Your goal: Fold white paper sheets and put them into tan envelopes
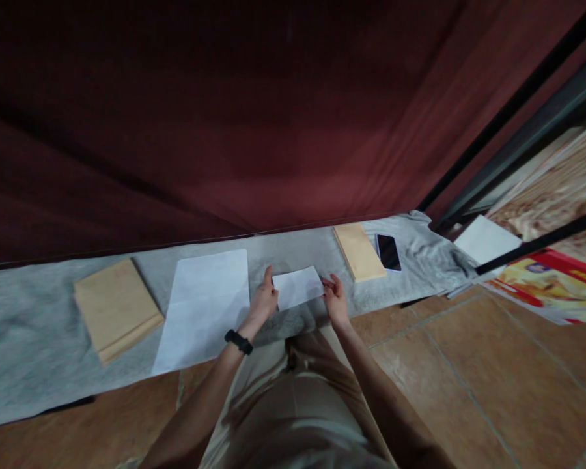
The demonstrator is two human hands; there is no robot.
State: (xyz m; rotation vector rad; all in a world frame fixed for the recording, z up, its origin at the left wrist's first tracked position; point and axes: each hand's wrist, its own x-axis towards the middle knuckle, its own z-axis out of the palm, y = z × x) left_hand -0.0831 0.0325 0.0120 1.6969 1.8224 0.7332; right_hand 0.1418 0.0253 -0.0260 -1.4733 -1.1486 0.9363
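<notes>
A folded sheet of white paper (299, 288) lies between my two hands, at the front middle of the grey cloth. My left hand (264, 299) grips its left end, with the index finger stretched upward and the thumb at the edge. At the opposite end, my right hand (336, 298) has its fingers bent round the paper's right edge. Just left of my left hand are larger white sheets (205, 306), lying flat. Beyond my right hand rests a narrow stack of tan envelopes (360, 253).
A larger stack of brown envelopes (117, 306) lies at the left on the grey cloth (24, 326). A phone (389, 252) is beside the tan stack. Dark red fabric (283, 130) hangs behind. Black metal bars (508, 111) and a colourful box (551, 286) stand right, above the tiled floor (449, 365).
</notes>
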